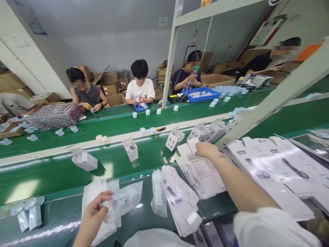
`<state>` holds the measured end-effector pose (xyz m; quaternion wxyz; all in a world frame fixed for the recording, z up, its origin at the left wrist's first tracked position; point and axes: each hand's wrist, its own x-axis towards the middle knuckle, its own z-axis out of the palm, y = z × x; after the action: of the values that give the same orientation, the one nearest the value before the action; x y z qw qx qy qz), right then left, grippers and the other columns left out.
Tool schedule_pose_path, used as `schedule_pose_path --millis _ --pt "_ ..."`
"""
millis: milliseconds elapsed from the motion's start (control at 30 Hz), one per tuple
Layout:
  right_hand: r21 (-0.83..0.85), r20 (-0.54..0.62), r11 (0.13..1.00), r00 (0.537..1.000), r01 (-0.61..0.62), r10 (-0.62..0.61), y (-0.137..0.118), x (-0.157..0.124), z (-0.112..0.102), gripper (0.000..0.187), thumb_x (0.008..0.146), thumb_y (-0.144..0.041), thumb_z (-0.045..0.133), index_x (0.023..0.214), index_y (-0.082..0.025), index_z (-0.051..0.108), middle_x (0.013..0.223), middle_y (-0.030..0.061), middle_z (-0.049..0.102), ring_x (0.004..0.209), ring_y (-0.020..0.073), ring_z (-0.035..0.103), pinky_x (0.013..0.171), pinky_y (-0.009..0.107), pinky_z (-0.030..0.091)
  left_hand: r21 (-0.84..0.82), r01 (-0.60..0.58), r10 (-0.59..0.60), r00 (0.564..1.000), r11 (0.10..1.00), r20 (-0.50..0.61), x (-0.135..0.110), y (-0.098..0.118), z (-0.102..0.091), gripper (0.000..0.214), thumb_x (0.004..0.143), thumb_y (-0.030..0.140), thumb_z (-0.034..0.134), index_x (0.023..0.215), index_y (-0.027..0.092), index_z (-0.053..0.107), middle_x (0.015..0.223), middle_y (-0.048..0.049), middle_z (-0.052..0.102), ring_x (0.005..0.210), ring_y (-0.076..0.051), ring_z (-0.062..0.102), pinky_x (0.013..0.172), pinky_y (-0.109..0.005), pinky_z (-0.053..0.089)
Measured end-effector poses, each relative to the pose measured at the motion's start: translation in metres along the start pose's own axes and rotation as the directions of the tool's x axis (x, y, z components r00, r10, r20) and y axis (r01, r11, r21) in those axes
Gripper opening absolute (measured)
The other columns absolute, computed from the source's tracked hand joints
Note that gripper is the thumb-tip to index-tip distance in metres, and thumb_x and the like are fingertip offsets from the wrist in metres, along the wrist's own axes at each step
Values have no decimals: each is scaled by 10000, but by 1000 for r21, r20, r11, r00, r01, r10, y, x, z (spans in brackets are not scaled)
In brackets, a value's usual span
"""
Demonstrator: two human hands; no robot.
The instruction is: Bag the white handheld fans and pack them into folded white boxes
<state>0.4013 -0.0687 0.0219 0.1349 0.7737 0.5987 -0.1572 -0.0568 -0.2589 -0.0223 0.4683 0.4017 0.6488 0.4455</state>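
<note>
My left hand (96, 212) is closed on the end of a clear plastic bag (127, 197) with a light-blue round-ended item inside. Under it lie flat, translucent white sheets or bags (95, 188). My right hand (207, 150) stretches forward with fingers curled at a white carton (189, 148), which has raised flaps; part of the grip is hidden. Below that wrist is a stack of flat printed cartons (203, 175). Between my hands lie another bagged light-blue item (158, 192) and a fanned pile of white printed cartons (177, 195).
Open white boxes (130, 150) stand on the green conveyor belt (110, 168). More flat cartons (272, 168) lie right, beneath a slanting metal post (277, 89). Light-blue pieces (29, 212) rest at the left. Several co-workers sit across the line, near a blue tray (200, 94).
</note>
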Motion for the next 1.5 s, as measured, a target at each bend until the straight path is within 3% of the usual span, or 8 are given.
schedule_pose_path --millis 200,467,633,733,833,1033,1267,1500 --pt "-95 -314 945 891 314 -328 -94 -94 -15 238 876 -297 469 938 -178 667 842 106 700 829 254 667 663 301 410 -353 -313 282 950 882 -137 7 62 -23 187 569 268 803 675 177 678 938 -76 679 864 -252 640 666 -306 511" --pt "198 -321 807 815 556 -483 -218 -122 110 265 896 -292 506 1035 -162 690 965 135 727 935 261 674 745 294 469 54 -652 646 757 756 96 21 53 -4 82 722 147 601 788 187 628 1002 -87 676 947 -230 640 815 -358 503" --pt "184 -272 779 793 599 -545 -233 -133 151 319 965 -300 408 923 -154 688 897 133 729 913 256 682 733 303 476 631 -598 530 782 494 327 5 35 -16 300 669 13 443 857 191 595 1018 -107 660 979 -241 609 850 -395 500" --pt "171 -245 756 770 632 -589 -239 -143 152 346 983 -320 384 928 -152 681 904 136 733 923 253 683 747 301 475 825 -506 349 843 252 411 1 49 8 298 657 -14 451 841 172 594 943 -129 659 929 -273 589 824 -412 500" --pt "162 -197 726 742 669 -640 -244 -146 146 273 953 -290 451 959 -141 680 921 145 741 903 258 693 758 308 478 786 -616 173 781 56 600 16 65 44 208 673 16 522 790 165 608 833 -124 645 850 -275 576 817 -420 500" --pt "162 -158 760 777 629 -610 -237 -131 132 338 985 -277 348 1054 -124 642 953 188 734 907 300 707 753 358 487 752 -646 395 730 132 558 53 61 61 307 749 -2 458 924 163 649 1141 -134 599 1072 -244 547 948 -397 488" --pt "195 -115 764 788 615 -605 -226 -123 132 304 993 -298 352 1052 -166 619 962 162 736 910 281 711 750 344 471 691 -722 339 661 44 669 28 32 51 205 829 85 514 959 150 659 1277 -168 558 1314 -324 406 1013 -489 450" --pt "238 -99 760 794 604 -600 -223 -114 136 348 993 -344 342 995 -142 626 970 169 735 922 283 703 733 327 450 791 -604 169 794 103 584 5 0 50 480 808 446 667 1236 240 597 1215 -136 643 1394 -425 287 1078 -763 93"
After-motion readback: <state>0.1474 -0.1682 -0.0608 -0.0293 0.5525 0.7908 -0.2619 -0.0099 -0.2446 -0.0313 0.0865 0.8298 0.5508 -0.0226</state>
